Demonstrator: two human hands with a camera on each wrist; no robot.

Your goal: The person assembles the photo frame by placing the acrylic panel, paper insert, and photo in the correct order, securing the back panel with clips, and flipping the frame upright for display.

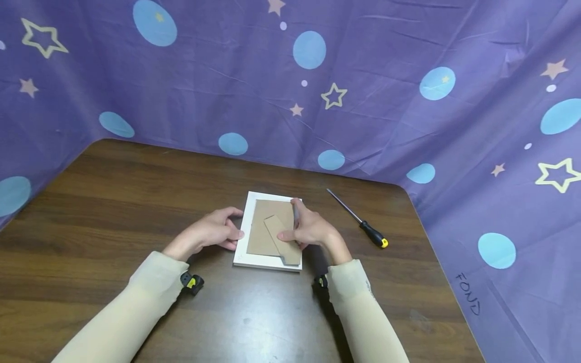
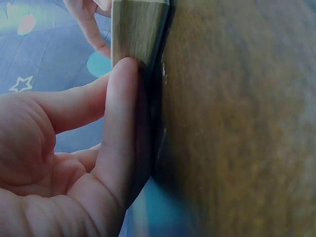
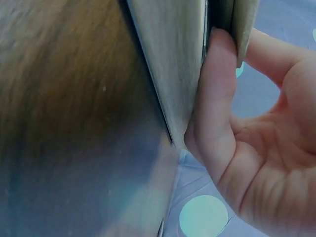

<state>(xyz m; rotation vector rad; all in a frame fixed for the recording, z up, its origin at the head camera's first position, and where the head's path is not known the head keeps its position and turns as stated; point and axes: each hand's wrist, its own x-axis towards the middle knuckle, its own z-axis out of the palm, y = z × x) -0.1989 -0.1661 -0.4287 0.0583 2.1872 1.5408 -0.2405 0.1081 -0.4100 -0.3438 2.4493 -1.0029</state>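
A white-edged picture frame (image 1: 242,242) lies back side up on the table, its brown backing board (image 1: 263,242) showing. A cardboard stand leg (image 1: 280,241) slants across the board and is lifted off it at the right side. My left hand (image 1: 215,229) holds the frame's left edge, with a finger against its side (image 2: 136,29) in the left wrist view. At the right side, my right hand (image 1: 310,227) pinches the stand leg, the thumb on its upper face. The right wrist view has a finger between the leg (image 3: 245,29) and the frame.
A screwdriver (image 1: 356,217) with a black and yellow handle lies to the right of the frame. The wooden table (image 1: 136,201) is bordered at the back and sides by a purple curtain (image 1: 254,75) with stars and blue dots.
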